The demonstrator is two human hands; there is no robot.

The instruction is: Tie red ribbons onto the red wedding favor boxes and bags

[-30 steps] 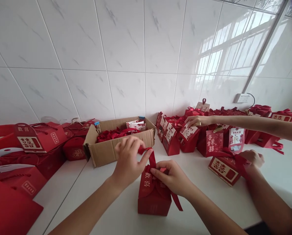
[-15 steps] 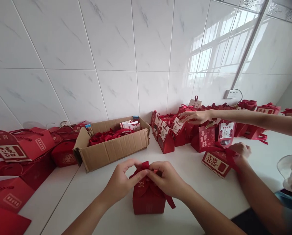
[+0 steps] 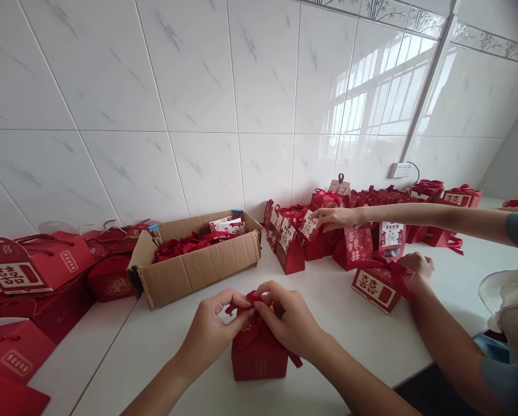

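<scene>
Ribbon (image 3: 250, 297) is down now: the tail the left hand (image 3: 209, 329) held high a second ago sits bunched on top of the small red box (image 3: 256, 363), mid-bench (image 3: 155, 346), in front of the cardboard carton (image 3: 198, 268). Left and right hand (image 3: 291, 320) have closed in, fingers narrow, pinching the ribbon between them, and the knot looks to be tightening. A co-worker's hand (image 3: 335, 216) rests on boxes at the right

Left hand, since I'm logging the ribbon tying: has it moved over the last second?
Yes. The left hand has come down: it overlapped the cardboard box front before, and now pinches the ribbon atop the small red box.
</scene>
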